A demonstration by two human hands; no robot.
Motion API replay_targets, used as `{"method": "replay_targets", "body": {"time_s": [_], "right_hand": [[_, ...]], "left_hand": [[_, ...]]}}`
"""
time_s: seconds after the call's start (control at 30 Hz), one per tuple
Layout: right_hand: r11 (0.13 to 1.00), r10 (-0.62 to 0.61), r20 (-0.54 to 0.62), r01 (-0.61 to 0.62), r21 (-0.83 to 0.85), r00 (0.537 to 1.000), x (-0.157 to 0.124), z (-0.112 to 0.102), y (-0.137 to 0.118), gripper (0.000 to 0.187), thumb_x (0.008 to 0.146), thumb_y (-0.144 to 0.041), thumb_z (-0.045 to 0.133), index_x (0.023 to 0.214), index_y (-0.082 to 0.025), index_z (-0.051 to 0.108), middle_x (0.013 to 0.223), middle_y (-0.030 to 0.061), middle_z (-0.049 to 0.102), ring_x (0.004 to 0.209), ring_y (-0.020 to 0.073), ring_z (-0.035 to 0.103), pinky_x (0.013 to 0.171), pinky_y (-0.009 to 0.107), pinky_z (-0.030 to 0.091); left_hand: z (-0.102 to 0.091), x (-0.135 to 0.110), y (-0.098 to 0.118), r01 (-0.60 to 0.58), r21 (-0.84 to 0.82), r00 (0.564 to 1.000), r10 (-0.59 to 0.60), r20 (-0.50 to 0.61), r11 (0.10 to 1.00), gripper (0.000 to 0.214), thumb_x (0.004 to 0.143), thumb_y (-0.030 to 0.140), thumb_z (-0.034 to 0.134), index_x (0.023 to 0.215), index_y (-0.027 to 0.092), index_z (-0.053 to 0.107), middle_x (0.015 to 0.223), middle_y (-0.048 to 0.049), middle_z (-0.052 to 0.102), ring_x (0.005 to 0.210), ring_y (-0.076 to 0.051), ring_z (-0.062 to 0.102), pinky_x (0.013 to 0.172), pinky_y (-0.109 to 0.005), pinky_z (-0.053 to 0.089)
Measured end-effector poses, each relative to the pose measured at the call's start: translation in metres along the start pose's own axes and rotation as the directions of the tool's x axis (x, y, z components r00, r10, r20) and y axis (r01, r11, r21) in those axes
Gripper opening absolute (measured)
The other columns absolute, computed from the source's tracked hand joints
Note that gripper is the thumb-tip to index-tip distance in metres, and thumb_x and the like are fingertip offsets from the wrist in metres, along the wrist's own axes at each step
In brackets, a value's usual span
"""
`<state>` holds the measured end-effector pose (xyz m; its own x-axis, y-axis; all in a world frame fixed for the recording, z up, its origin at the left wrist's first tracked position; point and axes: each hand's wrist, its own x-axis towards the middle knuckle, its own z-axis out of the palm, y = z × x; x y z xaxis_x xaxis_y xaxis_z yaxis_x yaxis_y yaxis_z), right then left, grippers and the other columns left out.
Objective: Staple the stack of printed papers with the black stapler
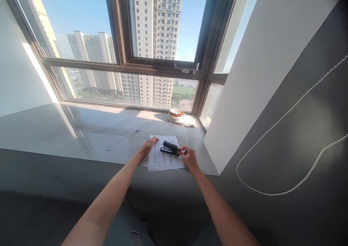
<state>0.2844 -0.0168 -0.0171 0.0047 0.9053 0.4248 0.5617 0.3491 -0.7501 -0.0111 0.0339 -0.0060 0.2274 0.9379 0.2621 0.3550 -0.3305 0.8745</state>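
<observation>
Ideally, the left hand [148, 147], its grip unclear, steadies the white printed paper sheets [160, 163] while the right hand [188, 156], pinching the long black stapler [170, 148], holds it level.

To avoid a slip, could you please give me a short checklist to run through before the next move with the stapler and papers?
1. Right hand grips one end of the stapler: ok.
2. Left hand is at the upper left of the papers: ok.
3. Stapler is over the printed face: ok.
4. Papers lie wholly on the window ledge: not ok, the near edge seems to poke past its front.
5. Staples are loaded: cannot tell, the inside is hidden.
6. Round stack is apart from both hands: ok, it sits by the window.
</observation>
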Motion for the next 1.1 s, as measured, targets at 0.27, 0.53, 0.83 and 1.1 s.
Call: {"method": "replay_targets", "body": {"time_s": [0.27, 0.53, 0.83, 1.1], "right_hand": [[1.0, 0.013, 0.014, -0.013, 0.001, 1.0, 0.0, -0.001, -0.003, 0.047, 0.083, -0.065, 0.064, 0.088, -0.019, 0.077, 0.064, 0.0039, 0.066, 0.063, 0.0212, 0.056, 0.067, 0.032, 0.043], [1.0, 0.013, 0.026, -0.013, -0.023, 1.0, -0.001, 0.001, 0.0, 0.033, 0.084, -0.052, 0.063, 0.09, -0.022, 0.074, 0.072, 0.005, 0.069, 0.067, 0.0223, 0.059, 0.066, 0.03, 0.041], [0.998, -0.024, 0.082, 0.029, -0.062, 0.996, -0.002, -0.001, -0.004, 0.021, 0.088, -0.041, 0.061, 0.096, -0.023, 0.067, 0.073, 0.0019, 0.067, 0.066, 0.0209, 0.06, 0.068, 0.031, 0.044], [0.981, -0.181, 0.09, 0.186, -0.053, 0.979, 0.013, 0.004, -0.016, 0.047, 0.086, -0.053, 0.071, 0.122, -0.023, 0.062, 0.125, 0.0116, 0.066, 0.108, 0.0287, 0.062, 0.087, 0.041, 0.053]], "left_hand": [[0.0, 0.0, 0.001, 0.007, -0.061, 1.0, -0.008, -0.026, 0.998, 0.052, 0.097, 0.06, 0.046, 0.114, 0.018, 0.071, 0.122, -0.0131, 0.073, 0.125, -0.034, 0.063, 0.112, -0.048, 0.044], [0.0, -0.001, 0.002, 0.007, -0.047, 1.0, -0.008, -0.026, 0.999, 0.055, 0.099, 0.061, 0.042, 0.118, 0.017, 0.07, 0.125, -0.0157, 0.072, 0.127, -0.035, 0.061, 0.113, -0.05, 0.042], [0.0, 0.001, -0.006, 0.002, -0.07, 0.996, -0.007, -0.084, 0.998, 0.052, 0.099, 0.063, 0.045, 0.114, 0.02, 0.071, 0.125, -0.0154, 0.073, 0.132, -0.035, 0.059, 0.12, -0.052, 0.033], [0.003, 0.004, -0.011, -0.012, -0.1, 0.998, 0.006, -0.067, 0.995, 0.057, 0.097, 0.068, 0.046, 0.11, 0.019, 0.07, 0.121, -0.015, 0.074, 0.125, -0.034, 0.063, 0.115, -0.048, 0.041]]}}
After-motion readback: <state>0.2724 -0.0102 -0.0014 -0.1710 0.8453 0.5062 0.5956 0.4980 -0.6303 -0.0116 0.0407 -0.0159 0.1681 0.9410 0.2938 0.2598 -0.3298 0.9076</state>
